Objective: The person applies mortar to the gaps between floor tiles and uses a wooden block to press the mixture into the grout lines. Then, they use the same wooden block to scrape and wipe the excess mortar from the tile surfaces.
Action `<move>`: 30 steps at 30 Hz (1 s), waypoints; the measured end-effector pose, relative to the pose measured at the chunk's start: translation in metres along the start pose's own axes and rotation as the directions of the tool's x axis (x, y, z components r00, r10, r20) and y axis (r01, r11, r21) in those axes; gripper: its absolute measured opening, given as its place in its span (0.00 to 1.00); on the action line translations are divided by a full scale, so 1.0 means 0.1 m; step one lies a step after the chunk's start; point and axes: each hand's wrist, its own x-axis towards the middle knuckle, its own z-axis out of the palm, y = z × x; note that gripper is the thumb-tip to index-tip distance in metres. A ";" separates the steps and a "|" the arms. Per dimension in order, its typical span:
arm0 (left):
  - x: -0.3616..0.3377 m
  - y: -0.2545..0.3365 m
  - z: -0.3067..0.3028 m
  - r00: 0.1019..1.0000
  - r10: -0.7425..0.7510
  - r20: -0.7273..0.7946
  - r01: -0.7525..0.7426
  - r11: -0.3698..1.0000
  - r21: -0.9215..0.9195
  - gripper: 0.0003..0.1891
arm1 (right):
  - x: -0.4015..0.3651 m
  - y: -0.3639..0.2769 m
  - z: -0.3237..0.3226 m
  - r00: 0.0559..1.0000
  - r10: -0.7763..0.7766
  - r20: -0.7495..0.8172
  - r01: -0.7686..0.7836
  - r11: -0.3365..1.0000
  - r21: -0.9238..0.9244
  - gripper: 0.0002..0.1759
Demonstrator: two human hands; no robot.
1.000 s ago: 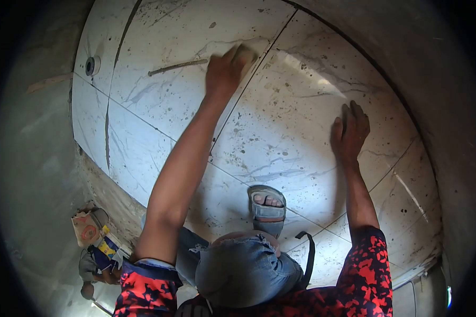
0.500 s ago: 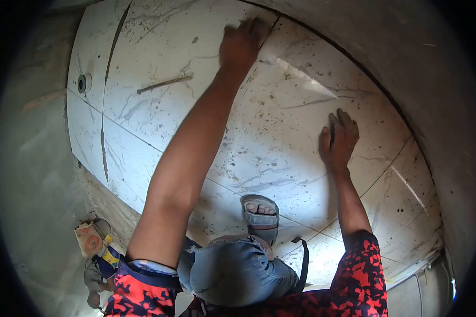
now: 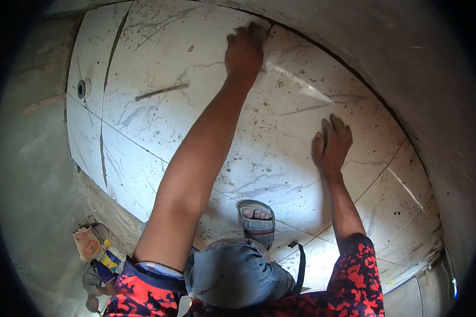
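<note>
My left hand (image 3: 244,53) reaches to the far edge of a white marble-patterned floor tile (image 3: 280,142), close to a joint between tiles. Its fingers are curled around a small dull grey-brown thing (image 3: 258,31) that I cannot make out. My right hand (image 3: 334,145) lies on the same tile further right, palm down with its fingers apart, and holds nothing. Specks of dirt dot the tile around both hands.
A thin stick (image 3: 162,91) lies on the tiles left of my left arm, and a tape roll (image 3: 83,88) is further left. A wall (image 3: 396,58) curves along the far side. My sandalled foot (image 3: 256,216) stands below. Another person (image 3: 93,288) is at lower left.
My left hand has shifted slightly down at the tile's far edge and is less blurred. My right hand stays resting on the tile; the whole view has shifted a little.
</note>
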 end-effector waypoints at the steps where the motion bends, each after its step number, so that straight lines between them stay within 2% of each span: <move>1: -0.10 0.02 -0.03 0.993 -0.116 -0.021 0.113 0.989 -0.098 0.19 | 0.00 0.00 -0.01 1.000 0.002 0.001 -0.002 1.000 0.000 0.18; 5: 0.13 0.02 0.17 0.998 -0.058 0.025 0.060 0.992 -0.108 0.22 | -0.03 -0.02 -0.03 1.000 0.002 0.002 -0.002 1.000 -0.003 0.18; 7: 0.26 0.23 0.10 0.983 -0.182 0.024 0.184 0.969 -0.163 0.20 | 0.00 -0.01 -0.02 1.000 0.003 -0.015 -0.003 1.000 0.003 0.19; 8: 0.20 0.18 0.06 0.982 -0.187 0.023 0.188 0.970 -0.154 0.20 | -0.04 -0.04 -0.04 1.000 0.002 -0.012 -0.002 1.000 0.013 0.19; 10: 0.12 0.07 -0.01 0.997 -0.064 0.046 0.069 0.990 -0.124 0.20 | -0.01 0.02 -0.03 1.000 -0.009 0.000 0.009 0.999 0.032 0.18; 12: -0.22 -0.13 -0.28 0.979 -0.119 0.165 0.126 0.992 -0.033 0.20 | -0.01 0.02 -0.04 1.000 -0.012 -0.006 0.012 0.999 0.042 0.18; 14: -0.72 -0.56 -0.54 0.992 0.031 0.125 -0.018 0.994 -0.105 0.20 | -0.01 0.01 -0.02 1.000 -0.015 -0.010 0.016 0.998 0.056 0.18; 15: -1.00 -0.67 -0.72 0.979 -0.094 0.180 0.107 0.992 -0.064 0.19 | 0.00 0.01 -0.02 1.000 -0.010 -0.001 0.010 0.999 0.045 0.18; 16: -1.33 -0.78 -0.92 0.960 -0.190 0.205 0.218 0.968 -0.127 0.18 | -0.02 0.01 -0.03 1.000 -0.004 0.014 0.004 0.999 0.032 0.18; 17: -1.63 -0.84 -1.12 0.931 -0.271 0.245 0.303 0.948 -0.102 0.19 | -0.03 0.02 -0.03 1.000 -0.009 0.022 0.008 0.999 0.039 0.18; 20: -2.56 -1.24 -1.36 0.896 -0.353 0.269 0.379 0.924 -0.048 0.19 | -0.02 0.01 0.00 0.999 -0.025 0.021 0.024 0.999 0.047 0.18; 22: -2.91 -1.35 -1.40 0.899 -0.363 0.244 0.394 0.914 -0.092 0.20 | -0.02 -0.02 -0.01 1.000 -0.017 0.009 0.017 1.000 0.016 0.18; 23: -2.86 -1.35 -1.36 0.898 -0.375 0.232 0.404 0.910 -0.094 0.20 | -0.03 -0.02 0.00 1.000 -0.024 0.005 0.024 1.000 0.011 0.18; 26: -2.18 -1.17 -0.96 0.988 -0.100 0.119 0.107 0.993 -0.054 0.20 | -0.02 -0.06 0.00 0.999 -0.032 -0.005 0.032 0.999 -0.002 0.19; 27: -1.81 -1.01 -0.83 0.996 -0.056 0.069 0.066 0.988 -0.143 0.19 | -0.03 -0.07 0.00 0.999 -0.052 0.000 0.052 0.999 0.000 0.19; 28: -1.45 -0.84 -0.75 0.978 -0.128 0.165 0.152 0.978 -0.146 0.18 | -0.04 -0.08 0.01 0.999 -0.047 0.003 0.047 0.999 -0.004 0.19; 30: -0.91 -0.49 -0.71 0.974 -0.112 0.198 0.126 0.990 -0.060 0.17 | -0.02 -0.08 -0.01 0.998 -0.058 0.001 0.058 0.998 -0.023 0.19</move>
